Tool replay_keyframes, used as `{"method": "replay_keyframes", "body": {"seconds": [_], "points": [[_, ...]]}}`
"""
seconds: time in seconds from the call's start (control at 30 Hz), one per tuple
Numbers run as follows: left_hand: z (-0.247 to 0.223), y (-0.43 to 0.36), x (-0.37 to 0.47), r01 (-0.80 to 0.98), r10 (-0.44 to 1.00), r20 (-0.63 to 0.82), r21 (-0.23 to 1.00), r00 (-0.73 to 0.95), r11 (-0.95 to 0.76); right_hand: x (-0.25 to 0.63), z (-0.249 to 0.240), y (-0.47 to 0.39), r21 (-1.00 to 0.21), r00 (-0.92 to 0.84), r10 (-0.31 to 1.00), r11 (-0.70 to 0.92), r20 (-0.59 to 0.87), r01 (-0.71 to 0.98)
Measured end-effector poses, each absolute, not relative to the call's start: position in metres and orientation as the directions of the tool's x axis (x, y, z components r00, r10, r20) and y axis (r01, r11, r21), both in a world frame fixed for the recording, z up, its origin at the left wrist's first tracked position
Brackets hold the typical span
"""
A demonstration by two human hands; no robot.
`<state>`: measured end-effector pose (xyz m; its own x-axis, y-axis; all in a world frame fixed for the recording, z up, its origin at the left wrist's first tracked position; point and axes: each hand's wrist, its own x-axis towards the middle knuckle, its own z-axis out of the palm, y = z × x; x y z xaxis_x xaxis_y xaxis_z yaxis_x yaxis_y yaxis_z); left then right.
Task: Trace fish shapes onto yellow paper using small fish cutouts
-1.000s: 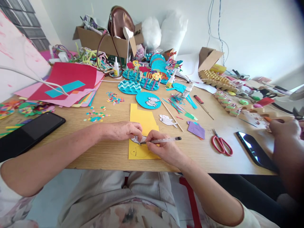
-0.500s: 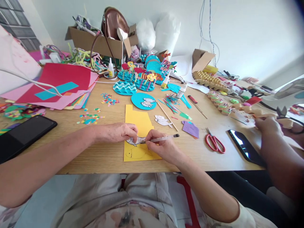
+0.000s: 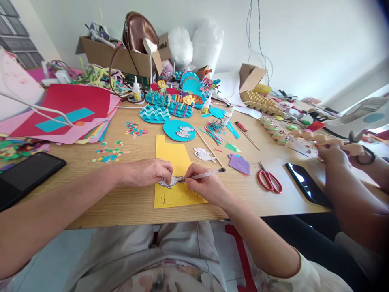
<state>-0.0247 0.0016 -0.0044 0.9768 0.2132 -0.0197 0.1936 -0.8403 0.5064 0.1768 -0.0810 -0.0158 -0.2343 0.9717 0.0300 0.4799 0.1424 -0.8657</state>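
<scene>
My right hand (image 3: 197, 178) is closed around a clear pen (image 3: 209, 174) with a dark end, its tip at the tail of a white paper fish cutout (image 3: 172, 182). With bent fingers my left hand (image 3: 154, 170) presses the fish's head end against yellow paper (image 3: 170, 152). A fish outline (image 3: 170, 197) is drawn in dark line on that paper, just below the cutout. More white fish cutouts (image 3: 204, 154) lie to the right, beside a thin wooden stick (image 3: 211, 150). Others rest on a blue paper disc (image 3: 170, 130).
Red-handled scissors (image 3: 269, 181), a purple paper piece (image 3: 239, 164) and a phone (image 3: 306, 184) lie to the right. Another person's hand (image 3: 336, 156) holds dark scissors there. Confetti (image 3: 111, 154) and another phone (image 3: 33, 178) are on the left. Glue bottles (image 3: 226, 116) and blue crafts stand behind.
The pen tip has shifted slightly right, to the end of the fish cutout's tail. My left hand stays pressed on the cutout. The whole view has shifted a little.
</scene>
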Motion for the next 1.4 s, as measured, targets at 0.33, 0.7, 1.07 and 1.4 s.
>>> {"method": "replay_keyframes", "body": {"seconds": [0.33,0.7,1.07,1.4], "points": [[0.001,-0.011,-0.007,0.233,0.230,-0.060,0.421,0.971,-0.877,0.176,-0.017,-0.079,-0.861,-0.233,0.971,0.157,0.046,0.484],[-0.006,-0.011,-0.010,0.255,0.269,-0.031,0.434,0.963,-0.864,0.178,-0.019,-0.078,-0.870,-0.243,0.969,0.162,0.050,0.466],[-0.008,-0.012,-0.007,0.293,0.308,-0.034,0.430,0.951,-0.854,0.179,-0.019,-0.081,-0.836,-0.250,0.964,0.209,0.090,0.508],[-0.009,-0.013,-0.005,0.274,0.304,-0.007,0.448,0.953,-0.851,0.183,-0.015,-0.088,-0.851,-0.220,0.974,0.153,0.045,0.503]]}}
